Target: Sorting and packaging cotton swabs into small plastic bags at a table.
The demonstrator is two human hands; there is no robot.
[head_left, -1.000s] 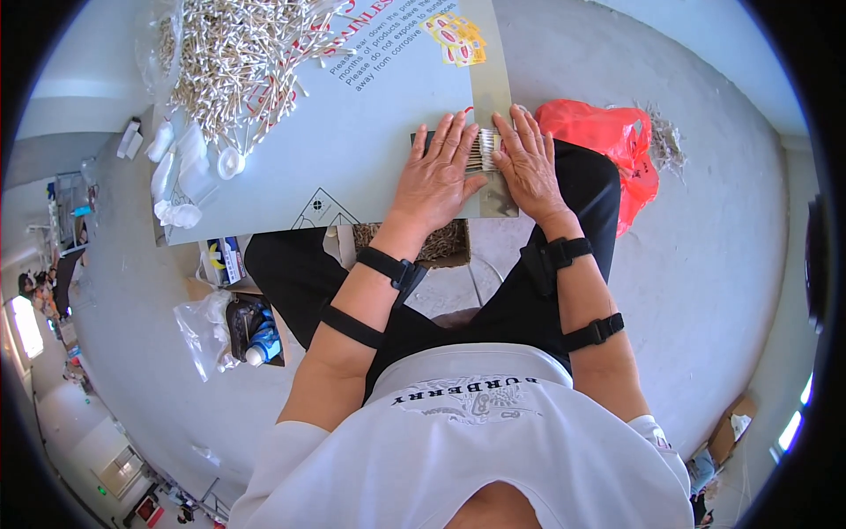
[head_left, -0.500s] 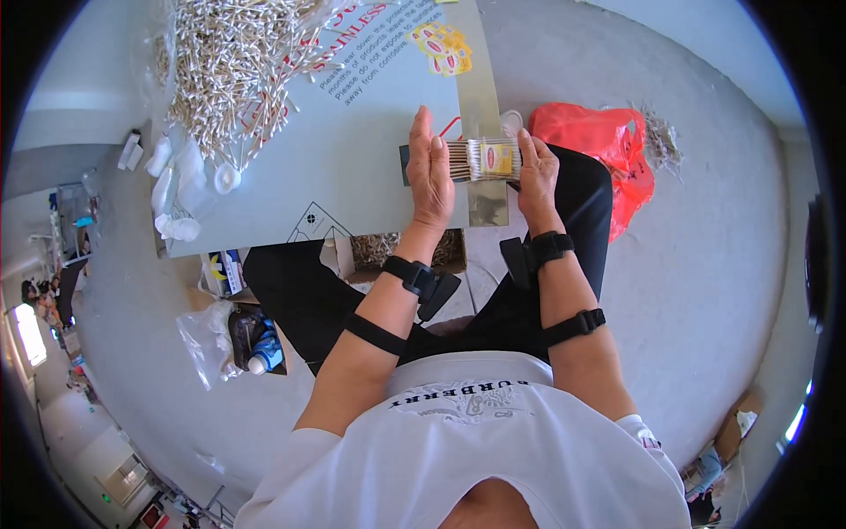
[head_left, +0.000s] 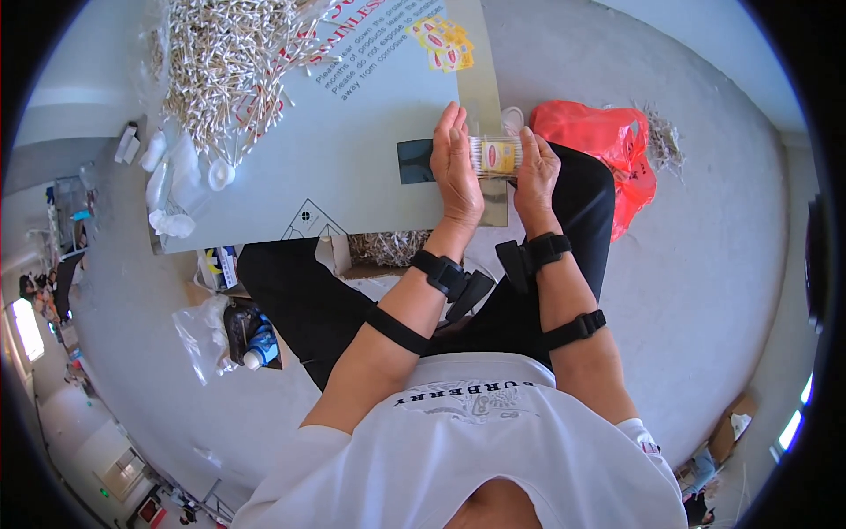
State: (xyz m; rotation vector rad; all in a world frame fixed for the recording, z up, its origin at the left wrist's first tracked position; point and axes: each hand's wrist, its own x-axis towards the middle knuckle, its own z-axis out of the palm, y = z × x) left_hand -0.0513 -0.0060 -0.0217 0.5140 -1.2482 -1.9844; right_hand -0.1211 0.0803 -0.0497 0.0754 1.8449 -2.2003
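Between my hands, above the table's right edge, lies a clear pack of cotton swabs (head_left: 498, 156) with a yellow label. My left hand (head_left: 456, 167) stands upright with its fingers stretched out, its palm against the pack's left end. The other end is gripped by my right hand (head_left: 536, 167), thumb along the near side of the end and fingers partly hidden. Just left of my left hand, a dark rectangular piece (head_left: 415, 161) lies on the sheet-covered table (head_left: 352, 167).
A large heap of loose cotton swabs (head_left: 229, 70) fills the table's far left. White wrapped rolls (head_left: 187, 176) lie at its left edge, yellow labels (head_left: 442, 44) at the far right. A red plastic bag (head_left: 586, 132) sits right of my leg. An open box of swabs (head_left: 388, 249) stands below the table.
My left hand has moved right, toward my right hand. The swabs that stuck out of the pack's left end are now pushed in, and more of the dark piece shows.
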